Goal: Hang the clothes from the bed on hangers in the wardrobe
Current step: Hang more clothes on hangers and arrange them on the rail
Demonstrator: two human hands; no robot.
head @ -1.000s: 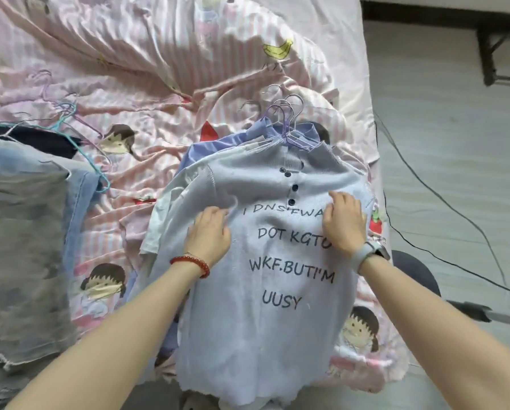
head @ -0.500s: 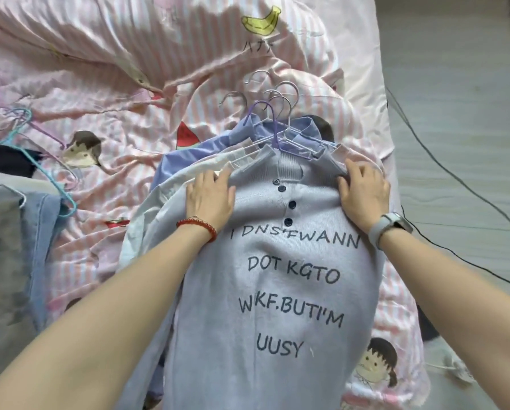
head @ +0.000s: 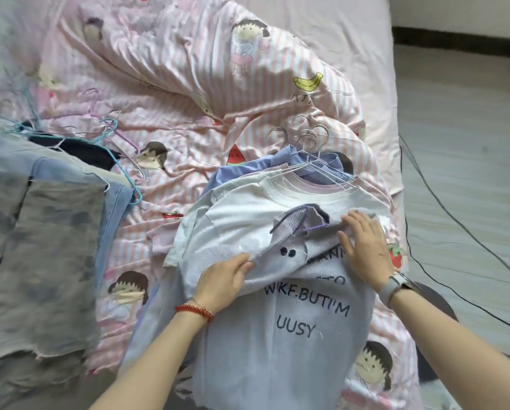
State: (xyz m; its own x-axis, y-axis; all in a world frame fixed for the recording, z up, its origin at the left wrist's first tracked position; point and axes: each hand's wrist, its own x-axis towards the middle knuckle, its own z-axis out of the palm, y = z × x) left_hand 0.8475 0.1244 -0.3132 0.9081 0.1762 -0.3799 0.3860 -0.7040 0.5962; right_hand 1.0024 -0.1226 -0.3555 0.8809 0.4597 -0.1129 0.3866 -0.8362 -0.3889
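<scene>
**A:** ok so the lilac knit top (head: 283,350) with the black lettering is on top of the clothes pile at the near edge of the bed (head: 375,31), its collar end folded back toward the camera. Purple hanger (head: 313,227) pokes out of the neck.

**B:** what are the hands doing?

**A:** left hand (head: 221,281) pinches the folded edge of the knit top, thumb and fingers clamped on the fabric, red bead bracelet (head: 194,311) on the wrist. Right hand (head: 364,253) lies flat on the top's shoulder with its fingers straight and spread, not gripping, smartwatch (head: 394,287) on that wrist.

**B:** and under it?

**A:** a white tee (head: 301,192) and a blue shirt (head: 248,173), both on wire hangers (head: 310,140) with the hooks bunched together. Pink striped cartoon duvet (head: 188,69) underneath it all. Left side has denim pieces (head: 40,247) and a tangle of loose coloured hangers (head: 108,134). Grey floor (head: 461,173) on the right with a black cable (head: 443,214) across it.
</scene>
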